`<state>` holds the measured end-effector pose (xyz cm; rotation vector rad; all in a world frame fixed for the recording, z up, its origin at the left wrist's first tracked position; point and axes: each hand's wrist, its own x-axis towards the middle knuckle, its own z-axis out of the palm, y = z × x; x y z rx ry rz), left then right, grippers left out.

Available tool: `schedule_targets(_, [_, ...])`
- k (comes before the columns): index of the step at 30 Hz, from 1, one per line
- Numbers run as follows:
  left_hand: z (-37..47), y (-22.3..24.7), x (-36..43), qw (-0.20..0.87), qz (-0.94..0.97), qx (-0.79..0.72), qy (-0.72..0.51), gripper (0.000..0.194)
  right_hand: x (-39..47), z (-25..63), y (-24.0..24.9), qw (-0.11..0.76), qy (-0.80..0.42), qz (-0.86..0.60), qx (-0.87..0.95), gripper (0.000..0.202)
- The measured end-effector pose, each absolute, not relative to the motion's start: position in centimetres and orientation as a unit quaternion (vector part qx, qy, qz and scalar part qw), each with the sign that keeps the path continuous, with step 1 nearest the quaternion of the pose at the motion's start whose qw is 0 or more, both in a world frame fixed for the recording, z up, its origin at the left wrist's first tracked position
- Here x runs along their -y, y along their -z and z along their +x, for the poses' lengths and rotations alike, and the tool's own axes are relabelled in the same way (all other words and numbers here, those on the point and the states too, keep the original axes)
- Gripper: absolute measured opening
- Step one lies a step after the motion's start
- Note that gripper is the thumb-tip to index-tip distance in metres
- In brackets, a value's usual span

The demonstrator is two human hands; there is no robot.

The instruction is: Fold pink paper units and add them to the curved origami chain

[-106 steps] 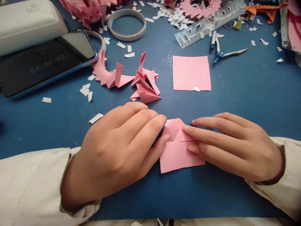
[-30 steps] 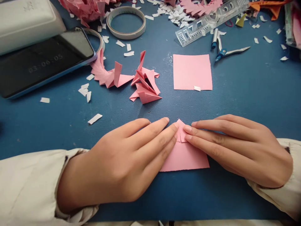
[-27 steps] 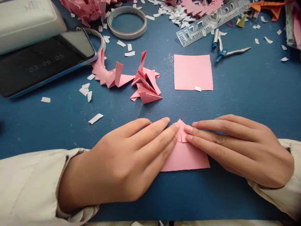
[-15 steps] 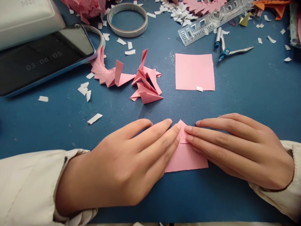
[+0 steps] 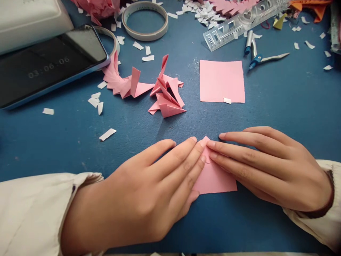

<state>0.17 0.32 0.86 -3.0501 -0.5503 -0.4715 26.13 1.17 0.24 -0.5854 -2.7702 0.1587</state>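
Observation:
A pink sheet of paper (image 5: 217,179) lies on the blue table, its top corners folded in to a peak. My left hand (image 5: 149,188) lies over its left side, fingers stretched out, the tips pressing near the peak. From the other side my right hand (image 5: 271,167) rests flat on the right fold, its fingertips almost meeting the left ones. Much of both folds is hidden under the fingers. Beyond my hands are folded pink paper pieces (image 5: 170,103), a chained row of pink pieces (image 5: 122,83) and a flat pink square (image 5: 222,80) with a white scrap on it.
A phone (image 5: 53,67) with a running clock leans at the left by a white box (image 5: 32,21). Farther back lie a tape roll (image 5: 145,35), a clear ruler (image 5: 242,25), a blue and silver compass (image 5: 257,58) and white paper scraps (image 5: 108,134).
My left hand has slid slightly down, its little finger showing near the paper's lower edge. My right fingers have shifted a little left along the fold. The phone clock has advanced one second.

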Motion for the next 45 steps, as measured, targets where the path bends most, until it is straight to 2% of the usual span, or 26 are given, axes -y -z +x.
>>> schedule_targets(13, [0.3, -0.98, -0.49, 0.004, -0.974, 0.171, 0.151, 0.033, -1.06, 25.77, -0.44, 0.144, -0.042, -0.211, 0.966, 0.029])
schedule_targets(20, [0.15, -1.37, -0.48, 0.012, -0.974, 0.168, 0.153, 0.033, -0.82, 25.62, -0.39, 0.178, -0.039, -0.227, 0.957, 0.022])
schedule_targets(28, [0.3, -0.92, -0.5, 0.026, -0.973, 0.175, 0.148, 0.032, -1.21, 25.54, -0.27, 0.164, -0.038, -0.207, 0.964, 0.027])
schedule_targets(41, [0.55, -0.56, -0.22, -0.068, -0.953, 0.27, 0.118, 0.033, -0.92, 25.51, -0.15, 0.158, -0.015, -0.205, 0.966, 0.016])
schedule_targets(45, [0.39, -0.77, -0.26, -0.065, -0.954, 0.263, 0.125, 0.034, -0.84, 25.44, -0.13, 0.154, -0.025, -0.22, 0.963, 0.019])
